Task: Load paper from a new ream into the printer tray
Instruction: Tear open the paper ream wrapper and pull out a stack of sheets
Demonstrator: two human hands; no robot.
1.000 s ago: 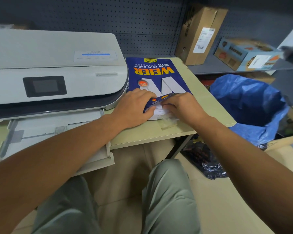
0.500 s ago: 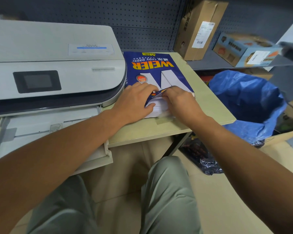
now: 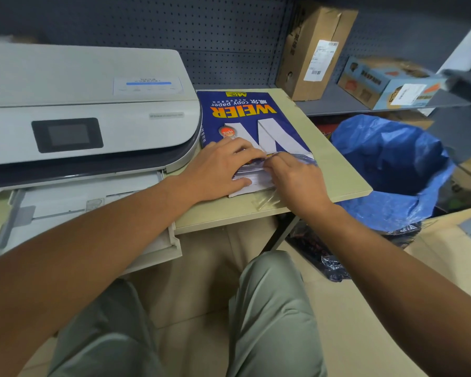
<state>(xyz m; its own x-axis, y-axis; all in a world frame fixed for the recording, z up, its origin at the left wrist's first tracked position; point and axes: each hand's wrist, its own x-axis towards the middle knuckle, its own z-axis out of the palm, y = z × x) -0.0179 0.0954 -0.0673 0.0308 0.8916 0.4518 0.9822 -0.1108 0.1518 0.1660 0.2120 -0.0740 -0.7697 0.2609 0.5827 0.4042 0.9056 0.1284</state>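
Observation:
A blue "WEIER copy paper" ream (image 3: 245, 115) lies flat on the beige table (image 3: 335, 170), right of the white printer (image 3: 87, 104). Its near end is torn open and white sheets (image 3: 256, 183) show there. My left hand (image 3: 218, 170) lies flat on the near left of the ream, thumb against the sheets. My right hand (image 3: 294, 175) pinches the torn wrapper flap at the open end. The printer's paper tray (image 3: 93, 208) is pulled out toward me, at the lower left.
A blue-lined bin (image 3: 392, 170) stands right of the table. Cardboard boxes (image 3: 316, 47) sit on a grey shelf behind it. A strip of clear wrapper (image 3: 267, 201) lies on the table near the front edge. My knees are under the table.
My right hand has worked the wrapper flap further back at the ream's open end, showing more white paper. My left hand stays pressed on the ream.

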